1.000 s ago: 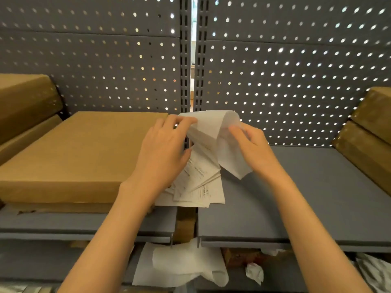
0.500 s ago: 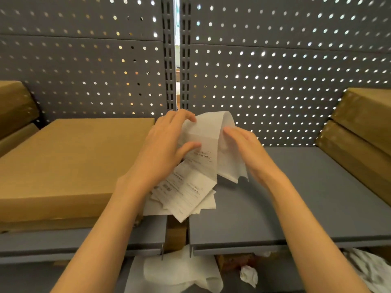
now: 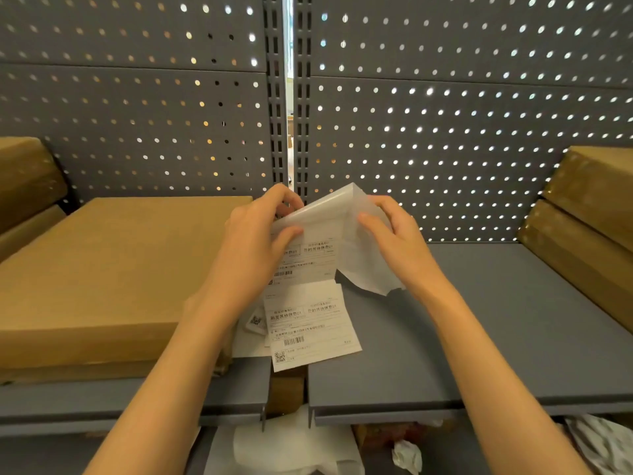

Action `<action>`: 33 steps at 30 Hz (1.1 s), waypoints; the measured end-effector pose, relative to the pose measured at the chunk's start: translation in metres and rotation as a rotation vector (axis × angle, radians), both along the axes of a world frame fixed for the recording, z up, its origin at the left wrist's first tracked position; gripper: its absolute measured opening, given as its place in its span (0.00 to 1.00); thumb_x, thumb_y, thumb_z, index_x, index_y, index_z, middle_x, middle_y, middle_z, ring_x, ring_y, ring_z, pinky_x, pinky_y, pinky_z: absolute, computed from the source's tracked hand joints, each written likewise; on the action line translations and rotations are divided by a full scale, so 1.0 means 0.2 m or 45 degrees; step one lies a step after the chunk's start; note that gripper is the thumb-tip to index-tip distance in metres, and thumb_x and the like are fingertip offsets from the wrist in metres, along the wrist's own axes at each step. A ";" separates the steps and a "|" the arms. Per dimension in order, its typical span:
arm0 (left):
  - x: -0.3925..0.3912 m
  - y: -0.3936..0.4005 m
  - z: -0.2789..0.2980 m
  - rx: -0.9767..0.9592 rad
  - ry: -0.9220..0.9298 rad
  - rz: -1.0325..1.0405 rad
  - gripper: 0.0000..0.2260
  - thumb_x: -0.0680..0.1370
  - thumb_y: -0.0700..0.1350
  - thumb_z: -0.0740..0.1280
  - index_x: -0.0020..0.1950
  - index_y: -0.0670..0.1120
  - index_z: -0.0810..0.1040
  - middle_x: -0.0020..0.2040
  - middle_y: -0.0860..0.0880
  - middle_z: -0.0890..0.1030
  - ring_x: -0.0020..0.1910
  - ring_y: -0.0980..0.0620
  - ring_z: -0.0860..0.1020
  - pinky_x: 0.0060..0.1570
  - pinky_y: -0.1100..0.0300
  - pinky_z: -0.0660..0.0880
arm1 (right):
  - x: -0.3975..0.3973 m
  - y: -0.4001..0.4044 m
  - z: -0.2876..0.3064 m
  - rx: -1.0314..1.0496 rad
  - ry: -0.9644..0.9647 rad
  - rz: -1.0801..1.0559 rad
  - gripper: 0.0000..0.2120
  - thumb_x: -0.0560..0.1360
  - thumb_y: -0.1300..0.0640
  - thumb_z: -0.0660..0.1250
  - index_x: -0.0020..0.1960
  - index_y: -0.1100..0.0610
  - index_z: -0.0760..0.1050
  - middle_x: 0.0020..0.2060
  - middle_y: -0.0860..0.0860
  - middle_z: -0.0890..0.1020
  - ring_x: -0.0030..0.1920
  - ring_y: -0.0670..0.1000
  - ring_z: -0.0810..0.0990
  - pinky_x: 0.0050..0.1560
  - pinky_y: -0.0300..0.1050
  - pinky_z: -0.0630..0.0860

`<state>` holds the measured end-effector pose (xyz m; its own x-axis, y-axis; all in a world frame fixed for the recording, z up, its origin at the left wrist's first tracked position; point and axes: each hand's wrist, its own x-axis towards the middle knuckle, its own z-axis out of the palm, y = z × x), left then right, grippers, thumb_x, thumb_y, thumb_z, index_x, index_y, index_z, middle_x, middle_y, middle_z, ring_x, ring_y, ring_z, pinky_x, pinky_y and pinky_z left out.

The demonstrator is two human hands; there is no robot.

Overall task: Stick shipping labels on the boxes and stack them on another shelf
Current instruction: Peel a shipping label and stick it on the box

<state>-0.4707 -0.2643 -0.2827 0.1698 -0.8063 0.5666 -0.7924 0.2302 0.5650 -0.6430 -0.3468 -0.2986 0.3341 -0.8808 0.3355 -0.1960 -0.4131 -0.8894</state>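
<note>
My left hand (image 3: 253,245) pinches the upper left part of a white shipping label (image 3: 308,258), printed side up. My right hand (image 3: 394,241) grips the translucent backing sheet (image 3: 363,269), which curls up and to the right, away from the label. Both hands hover above the seam between two grey shelves. Under them lie loose labels (image 3: 308,323) with barcodes and QR codes, overhanging the front edge. A flat brown cardboard box (image 3: 102,269) rests on the left shelf (image 3: 102,399), just left of my left hand, on top of another box.
Stacked brown boxes lean at the far left (image 3: 24,186) and at the right (image 3: 589,228) on the right shelf (image 3: 496,320). A grey perforated back panel (image 3: 445,132) closes the rear. Crumpled backing sheets (image 3: 294,447) lie on the lower level.
The backing sheet has peeled further off the label, and more of the printed face shows. The hands have shifted a little, and the view moved slightly right and closer.
</note>
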 end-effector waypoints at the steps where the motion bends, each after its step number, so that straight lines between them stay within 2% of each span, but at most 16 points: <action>1: 0.00 0.00 0.00 -0.008 0.002 0.006 0.07 0.75 0.41 0.69 0.51 0.48 0.75 0.43 0.56 0.79 0.44 0.57 0.76 0.49 0.54 0.75 | 0.00 0.00 0.00 -0.051 -0.024 -0.018 0.11 0.78 0.60 0.62 0.59 0.50 0.73 0.54 0.43 0.77 0.53 0.36 0.75 0.50 0.24 0.69; 4: 0.01 0.00 -0.02 -0.008 0.012 0.010 0.05 0.75 0.41 0.68 0.49 0.49 0.76 0.44 0.52 0.81 0.45 0.51 0.78 0.49 0.50 0.75 | 0.01 0.02 0.02 -0.213 -0.100 -0.028 0.22 0.73 0.67 0.62 0.64 0.52 0.72 0.60 0.45 0.76 0.61 0.39 0.72 0.62 0.30 0.67; 8: 0.01 -0.01 -0.03 0.023 -0.010 0.018 0.05 0.76 0.42 0.68 0.47 0.52 0.76 0.43 0.54 0.81 0.47 0.50 0.78 0.50 0.49 0.75 | 0.03 0.08 0.06 -0.377 0.000 0.067 0.27 0.65 0.64 0.61 0.63 0.51 0.73 0.61 0.43 0.76 0.64 0.40 0.71 0.64 0.30 0.63; 12: 0.01 0.00 -0.03 0.030 -0.020 -0.001 0.04 0.76 0.44 0.68 0.47 0.53 0.76 0.42 0.54 0.81 0.45 0.51 0.79 0.48 0.49 0.76 | 0.07 0.10 0.05 -0.435 0.233 0.138 0.23 0.68 0.63 0.68 0.60 0.48 0.75 0.56 0.40 0.77 0.61 0.43 0.71 0.62 0.29 0.63; 14: 0.02 0.00 -0.03 0.035 -0.014 -0.009 0.03 0.76 0.45 0.68 0.47 0.53 0.76 0.43 0.55 0.81 0.46 0.52 0.79 0.47 0.49 0.76 | 0.08 0.09 0.05 -0.442 0.260 0.128 0.19 0.69 0.63 0.70 0.58 0.49 0.77 0.53 0.42 0.79 0.58 0.45 0.74 0.61 0.35 0.66; 15: 0.02 0.00 -0.03 0.036 -0.009 -0.011 0.03 0.76 0.45 0.68 0.47 0.53 0.76 0.43 0.55 0.81 0.46 0.53 0.79 0.47 0.49 0.77 | 0.08 0.09 0.04 -0.431 0.248 0.121 0.17 0.70 0.63 0.71 0.57 0.49 0.77 0.53 0.42 0.80 0.57 0.44 0.75 0.60 0.37 0.68; 17: 0.02 0.00 -0.03 0.043 -0.008 -0.019 0.02 0.76 0.47 0.67 0.47 0.53 0.76 0.44 0.55 0.81 0.46 0.54 0.79 0.48 0.50 0.77 | 0.06 0.08 0.03 -0.395 0.204 0.118 0.16 0.70 0.63 0.71 0.55 0.49 0.78 0.49 0.39 0.81 0.54 0.39 0.77 0.57 0.35 0.70; 21: 0.01 0.01 -0.03 0.048 -0.024 -0.049 0.03 0.75 0.47 0.68 0.48 0.51 0.76 0.43 0.59 0.79 0.45 0.61 0.77 0.45 0.59 0.75 | 0.04 0.06 0.03 -0.354 0.147 0.113 0.13 0.71 0.63 0.71 0.54 0.51 0.79 0.43 0.37 0.80 0.48 0.37 0.77 0.52 0.32 0.71; 25: 0.01 0.01 -0.03 0.007 -0.044 -0.011 0.07 0.73 0.42 0.71 0.48 0.51 0.75 0.46 0.55 0.77 0.46 0.55 0.76 0.47 0.53 0.76 | 0.02 0.05 0.04 -0.360 0.074 0.076 0.11 0.72 0.62 0.70 0.53 0.51 0.79 0.48 0.38 0.81 0.50 0.39 0.78 0.52 0.38 0.73; 30: -0.01 0.02 -0.02 -0.024 -0.007 0.061 0.04 0.74 0.43 0.70 0.43 0.51 0.76 0.38 0.58 0.78 0.36 0.59 0.75 0.36 0.69 0.69 | 0.02 0.07 0.06 -0.352 -0.005 0.038 0.08 0.73 0.58 0.71 0.52 0.51 0.79 0.46 0.41 0.82 0.46 0.43 0.79 0.48 0.44 0.77; 33: -0.01 0.02 -0.01 -0.058 0.043 0.077 0.03 0.75 0.45 0.69 0.43 0.50 0.76 0.37 0.57 0.79 0.35 0.59 0.75 0.33 0.68 0.69 | 0.02 0.08 0.07 -0.304 -0.075 0.061 0.10 0.74 0.57 0.70 0.55 0.52 0.76 0.41 0.45 0.82 0.42 0.43 0.81 0.41 0.37 0.77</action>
<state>-0.4725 -0.2595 -0.2856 0.2374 -0.7676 0.5953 -0.7861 0.2082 0.5820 -0.6383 -0.3306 -0.2853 0.3470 -0.7580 0.5523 -0.1218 -0.6203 -0.7748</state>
